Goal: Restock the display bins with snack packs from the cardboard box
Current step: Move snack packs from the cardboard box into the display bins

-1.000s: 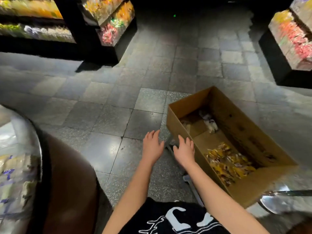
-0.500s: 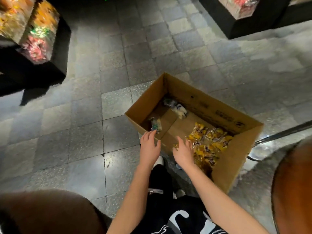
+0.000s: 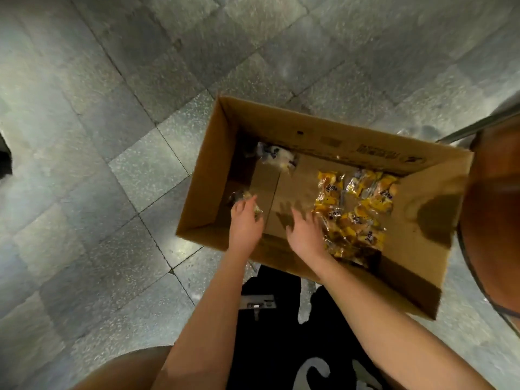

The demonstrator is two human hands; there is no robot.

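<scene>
My hands now reach down inside the box [image 3: 351, 136].
Left hand [image 3: 245, 224] on a pack [image 3: 238, 196], grip unclear; right hand [image 3: 305, 235] spread open; print [image 3: 377, 155] unreadable.

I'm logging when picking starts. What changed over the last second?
Both hands moved forward from outside the cardboard box, over its near wall, to the inside. The left hand now reaches the small pack in the left corner; the right hand spreads open beside the yellow packs. Nothing is gripped yet. Box and packs lie as before.
</scene>
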